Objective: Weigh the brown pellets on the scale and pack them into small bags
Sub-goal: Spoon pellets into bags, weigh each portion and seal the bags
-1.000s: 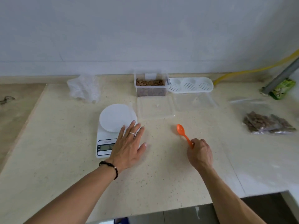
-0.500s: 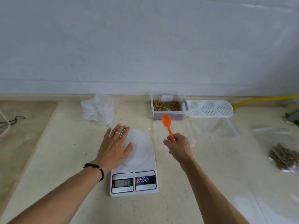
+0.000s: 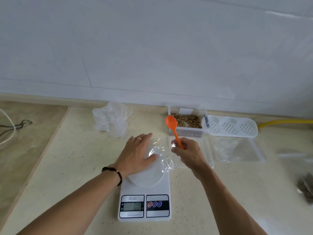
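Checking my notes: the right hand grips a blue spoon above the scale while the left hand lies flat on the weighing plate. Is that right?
Not quite. In the head view the spoon in the right hand is orange, not blue. The left hand does lie flat on the scale plate.

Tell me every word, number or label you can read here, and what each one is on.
"SF-400": printed on the white scale, above its display.
"0.0", roughly: grey digits on that display, too blurred to be sure.
Small print under the display: too small to read.
Three round buttons, red and blue: symbols unreadable.
White label on the pellet container: no text can be made out.
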The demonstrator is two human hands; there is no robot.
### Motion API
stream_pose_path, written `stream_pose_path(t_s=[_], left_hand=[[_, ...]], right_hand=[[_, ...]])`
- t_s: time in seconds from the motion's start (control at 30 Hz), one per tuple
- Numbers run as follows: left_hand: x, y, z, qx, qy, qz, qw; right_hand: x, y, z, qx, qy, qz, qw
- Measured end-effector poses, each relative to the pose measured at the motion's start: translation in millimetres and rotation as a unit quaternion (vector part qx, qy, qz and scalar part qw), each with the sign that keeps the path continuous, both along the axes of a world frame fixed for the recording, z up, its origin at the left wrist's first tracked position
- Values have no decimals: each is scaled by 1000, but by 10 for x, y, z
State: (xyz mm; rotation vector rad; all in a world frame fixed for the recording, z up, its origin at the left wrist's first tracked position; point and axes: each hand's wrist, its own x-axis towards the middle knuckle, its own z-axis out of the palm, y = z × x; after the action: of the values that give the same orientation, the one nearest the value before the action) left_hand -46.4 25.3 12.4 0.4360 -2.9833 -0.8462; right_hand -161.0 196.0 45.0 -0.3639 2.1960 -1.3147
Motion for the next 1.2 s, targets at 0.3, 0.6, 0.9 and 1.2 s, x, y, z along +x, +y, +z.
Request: stream_pose_path(t_s=[0.3, 0.6, 0.9, 1.2], left_hand=[[-409, 108, 458, 279, 1, 65, 958], [-502, 475, 750, -35, -111, 8, 993], [-608, 535, 759, -29, -14, 52, 998], [-638, 444, 685, -39, 44, 75, 995]], right_hand=[[-303, 135, 214, -72, -87, 72, 991], [-425, 0, 236, -132, -127, 68, 981], [-532, -25, 219, -74, -75, 67, 992], [-646, -46, 272, -41, -10, 44, 998]])
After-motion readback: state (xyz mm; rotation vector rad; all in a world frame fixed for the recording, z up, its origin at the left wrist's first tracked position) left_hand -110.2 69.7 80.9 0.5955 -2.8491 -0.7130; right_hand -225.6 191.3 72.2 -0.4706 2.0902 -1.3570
